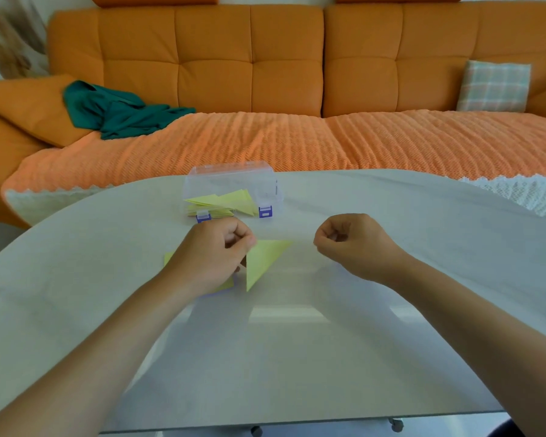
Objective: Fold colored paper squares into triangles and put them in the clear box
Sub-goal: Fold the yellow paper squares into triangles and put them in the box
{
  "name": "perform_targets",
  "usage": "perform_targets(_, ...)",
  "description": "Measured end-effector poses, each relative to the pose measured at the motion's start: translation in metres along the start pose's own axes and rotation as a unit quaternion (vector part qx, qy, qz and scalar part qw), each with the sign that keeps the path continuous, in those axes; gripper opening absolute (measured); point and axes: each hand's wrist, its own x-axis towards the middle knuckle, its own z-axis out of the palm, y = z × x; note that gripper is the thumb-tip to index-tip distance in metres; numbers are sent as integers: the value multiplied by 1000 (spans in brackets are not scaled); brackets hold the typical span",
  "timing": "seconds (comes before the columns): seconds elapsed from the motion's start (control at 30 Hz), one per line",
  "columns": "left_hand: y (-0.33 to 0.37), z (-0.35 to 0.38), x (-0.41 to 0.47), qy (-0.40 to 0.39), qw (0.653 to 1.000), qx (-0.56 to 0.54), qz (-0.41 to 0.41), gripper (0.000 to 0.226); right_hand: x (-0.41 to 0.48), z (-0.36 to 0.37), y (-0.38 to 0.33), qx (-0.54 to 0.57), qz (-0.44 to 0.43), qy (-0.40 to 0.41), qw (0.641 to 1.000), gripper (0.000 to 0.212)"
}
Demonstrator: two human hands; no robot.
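A yellow folded paper triangle is at the middle of the white table, and my left hand pinches it at its left edge. Beneath that hand lies a stack of yellow paper squares, mostly hidden. My right hand hovers to the right of the triangle with curled fingers and holds nothing. The clear box with purple latches stands at the table's far edge, just beyond my left hand, and holds several yellow folded triangles.
An orange sofa with a ribbed orange throw runs behind the table. A green cloth lies on its left side and a checked cushion leans at the right. The table's near edge is at the bottom.
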Motion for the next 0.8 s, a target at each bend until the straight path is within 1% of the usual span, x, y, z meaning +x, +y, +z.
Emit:
perform_targets(0.07, 2, 3, -3, -14, 1000, -10, 11, 18, -2, 6, -5, 21, -30, -1, 999, 10)
perform_targets(0.13, 6, 8, -5, -18, 999, -21, 29, 18, -4, 14, -13, 17, -55, -24, 998, 6)
perform_targets(0.27, 9, 11, -6, -19, 999, -28, 33, 15, -6, 21, -19, 28, -44, -42, 998, 16)
perform_targets(0.4, 15, 17, -12, -27, 998, -4, 54, 10, -11, 23, -24, 27, -61, -51, 997, 16)
perform_targets(0.5, 17, 12, -10, -26, 999, -1, 30, 11, -11, 23, -26, 32, -49, -51, 997, 16)
perform_targets(0.57, 15, 3, -6, -26, 999, -25, 5, 17, -9, 20, -26, 39, -35, -32, 998, 18)
perform_targets(0.63, 12, -5, -2, -8, 998, -67, -22, 19, -7, 16, -24, 60, -17, -10, 998, 19)
perform_targets(0.73, 11, 2, -3, 35, 989, -135, -43, 14, -7, 15, -24, 105, 1, -3, 995, 19)
perform_targets(0.8, 14, 13, -6, 41, 982, -176, -52, 12, -6, 17, -24, 135, 6, -6, 991, 20)
